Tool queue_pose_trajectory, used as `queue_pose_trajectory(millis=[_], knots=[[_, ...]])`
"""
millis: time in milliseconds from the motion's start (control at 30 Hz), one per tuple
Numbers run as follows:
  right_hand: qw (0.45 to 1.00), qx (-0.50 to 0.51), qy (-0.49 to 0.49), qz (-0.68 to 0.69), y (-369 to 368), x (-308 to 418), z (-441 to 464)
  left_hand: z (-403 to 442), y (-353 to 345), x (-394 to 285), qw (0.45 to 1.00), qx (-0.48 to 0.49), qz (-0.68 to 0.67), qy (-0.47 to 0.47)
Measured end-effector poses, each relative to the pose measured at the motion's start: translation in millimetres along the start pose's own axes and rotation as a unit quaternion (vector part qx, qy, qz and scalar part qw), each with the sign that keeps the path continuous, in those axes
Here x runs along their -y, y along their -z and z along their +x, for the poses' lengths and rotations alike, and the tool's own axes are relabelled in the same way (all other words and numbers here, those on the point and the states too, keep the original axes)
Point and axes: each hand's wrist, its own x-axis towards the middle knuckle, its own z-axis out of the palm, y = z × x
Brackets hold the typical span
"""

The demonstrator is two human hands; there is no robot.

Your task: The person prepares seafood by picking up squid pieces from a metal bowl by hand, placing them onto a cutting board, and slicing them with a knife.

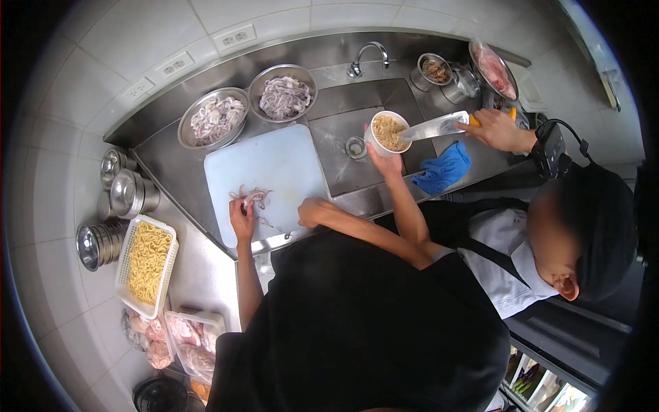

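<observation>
- So my left hand [241,220] is pinching a small pile of squid [256,198], the pinkish stringy stuff, fingertips close together and touching it. It's lying on the near part of the pale blue cutting board [268,158].
- My right hand [313,213] is hanging out at the board's right side, nearer my body. The fingers are looking curled, but honestly the angle is poor, so I can't tell if they're closed on anything.
- The squid is sitting right at my left fingers, and well apart from my right hand, off to its left. A few thin scraps [266,223] are lying between my hands.
- Past the board, two metal bowls, a left bowl [184,132] and a right bowl [313,89], are holding more pale, purplish pieces.
- Over on my left, a white basket [173,255] is holding yellow noodles [147,262], with stacked metal containers [130,193] standing near it.
- On my right, a co-worker [501,240] is holding a white cup [390,132] of tan crumbly stuff over the sink [336,147] and putting a wide metal blade [436,128] to it. A blue cloth [443,168] is lying just beside the sink.
</observation>
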Motion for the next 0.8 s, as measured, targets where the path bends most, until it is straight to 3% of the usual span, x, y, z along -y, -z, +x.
queue_pose_trajectory(millis=[567, 800], knots=[[0.999, -0.030, -0.018, -0.023, -9.4, 14.3, -11.6, -0.7, 0.4, -1.7, 1.000, 0.000, 0.012, -0.010], [0.992, -0.125, -0.014, -0.019, 0.3, 65.0, -59.0, 3.4, 10.1, -4.6, 1.000, 0.020, -0.012, 0.017]])
